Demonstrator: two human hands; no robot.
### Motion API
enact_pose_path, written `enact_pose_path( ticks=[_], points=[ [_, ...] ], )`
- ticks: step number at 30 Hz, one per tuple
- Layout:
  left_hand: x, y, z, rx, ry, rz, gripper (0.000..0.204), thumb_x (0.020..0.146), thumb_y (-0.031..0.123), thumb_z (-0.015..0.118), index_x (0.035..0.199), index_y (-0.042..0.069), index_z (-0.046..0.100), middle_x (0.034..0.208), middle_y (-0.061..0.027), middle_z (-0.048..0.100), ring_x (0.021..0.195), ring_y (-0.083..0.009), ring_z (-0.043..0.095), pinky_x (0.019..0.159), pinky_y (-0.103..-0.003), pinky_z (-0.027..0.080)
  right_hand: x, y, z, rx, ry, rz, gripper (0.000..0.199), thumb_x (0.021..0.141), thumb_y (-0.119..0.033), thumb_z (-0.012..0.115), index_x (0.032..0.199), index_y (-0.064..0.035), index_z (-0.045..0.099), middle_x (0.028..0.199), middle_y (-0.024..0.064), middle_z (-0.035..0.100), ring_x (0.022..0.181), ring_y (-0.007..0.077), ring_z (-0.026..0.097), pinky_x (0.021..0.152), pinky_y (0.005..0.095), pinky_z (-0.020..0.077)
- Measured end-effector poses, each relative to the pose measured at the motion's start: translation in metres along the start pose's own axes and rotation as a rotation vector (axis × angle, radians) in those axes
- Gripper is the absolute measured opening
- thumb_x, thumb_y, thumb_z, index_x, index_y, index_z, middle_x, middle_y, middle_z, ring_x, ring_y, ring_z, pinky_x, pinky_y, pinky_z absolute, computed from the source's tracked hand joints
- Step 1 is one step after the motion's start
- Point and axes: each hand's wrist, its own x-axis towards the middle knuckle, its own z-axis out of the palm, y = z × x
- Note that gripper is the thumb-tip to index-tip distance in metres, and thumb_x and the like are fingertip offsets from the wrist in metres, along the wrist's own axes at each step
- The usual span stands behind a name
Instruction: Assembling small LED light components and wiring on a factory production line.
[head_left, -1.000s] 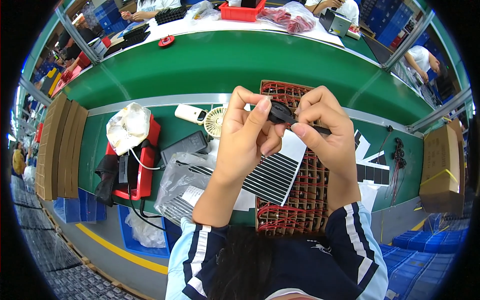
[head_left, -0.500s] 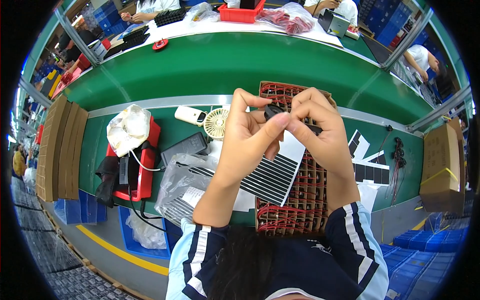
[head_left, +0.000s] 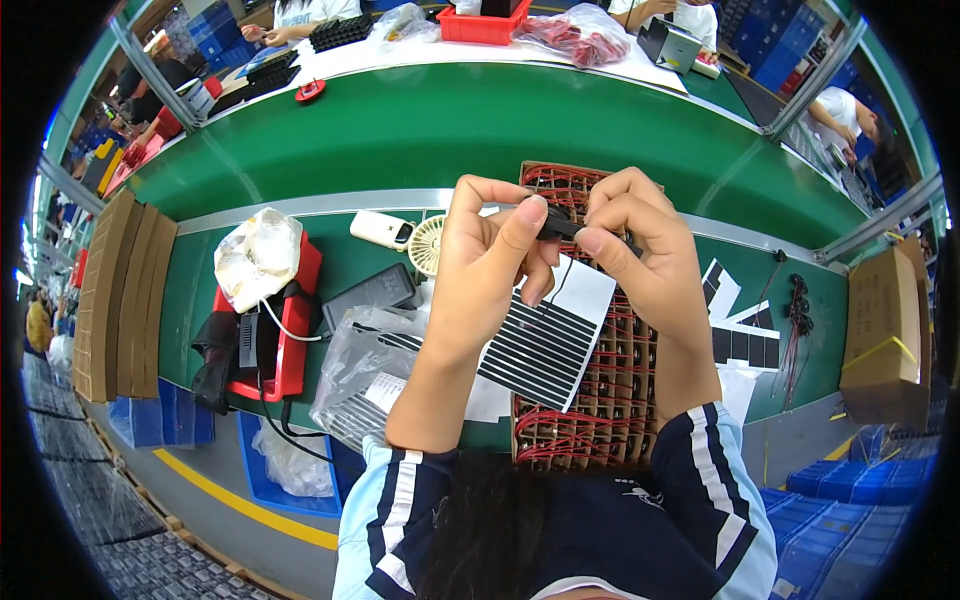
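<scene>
Above the bench, my left hand [head_left: 480, 265] pinches a small dark round part [head_left: 556, 215] between thumb and fingers. My right hand [head_left: 645, 250] grips a black strip [head_left: 565, 230] that touches this part; its other end shows beside the right fingers. A thin dark wire hangs below. Under my hands lies a white sheet [head_left: 540, 350] lined with black strips. It partly covers a divided cardboard box [head_left: 630, 410] whose cells hold small parts with red wires.
On the left are a cream handheld fan [head_left: 426, 245], a dark grey box-shaped device [head_left: 370, 298], a clear plastic bag [head_left: 345, 365] and a red bin [head_left: 290, 365]. Right lie black-and-white sheets [head_left: 745, 345] and dark wired parts [head_left: 797, 310]. People work across the bench.
My left thumb has shifted up and left, and the hands have drawn slightly apart. More of the round part and the black strip now shows between them.
</scene>
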Motion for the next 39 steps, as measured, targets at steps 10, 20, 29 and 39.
enact_pose_path(
  ticks=[10,20,29,39],
  points=[
    [-0.001,-0.002,0.002,0.05,-0.056,-0.019,0.021,0.089,0.018,0.048,0.091,0.004,0.034,0.063,-0.0114,0.053,0.039,-0.0096,0.045,0.036,-0.019,0.035,0.001,0.0,-0.001,-0.042,-0.031,0.008,0.014,0.075,-0.012,0.063,0.074,-0.0005,0.056,0.08,0.0051,0.047,0.075,0.0147,0.046,0.067,0.0247,0.0368],
    [-0.005,-0.002,0.001,0.087,-0.054,0.024,0.027,0.084,0.015,0.057,0.094,0.003,0.035,0.067,-0.0087,0.054,0.042,-0.0061,0.044,0.036,-0.016,0.031,0.004,0.006,-0.003,-0.074,-0.036,0.025,0.018,0.073,-0.015,0.066,0.073,-0.0013,0.054,0.08,0.0051,0.049,0.075,0.0152,0.047,0.067,0.025,0.0374],
    [0.0,-0.001,0.002,0.097,0.044,0.14,0.023,0.084,0.012,0.056,0.097,0.001,0.041,0.073,-0.0081,0.057,0.045,-0.0067,0.044,0.041,-0.017,0.034,0.001,0.005,0.001,0.133,0.012,-0.06,0.015,0.075,-0.013,0.065,0.074,-0.0009,0.056,0.08,0.0044,0.045,0.073,0.013,0.045,0.065,0.0234,0.0359],
    [-0.004,-0.003,0.001,-0.068,-0.088,0.056,0.02,0.089,0.021,0.048,0.091,0.004,0.038,0.066,-0.0107,0.056,0.039,-0.008,0.043,0.036,-0.017,0.03,0.001,0.007,0.001,0.184,0.011,-0.046,0.016,0.075,-0.014,0.065,0.073,-0.0012,0.056,0.081,0.0035,0.044,0.073,0.0121,0.043,0.065,0.0224,0.0347]
  ],
)
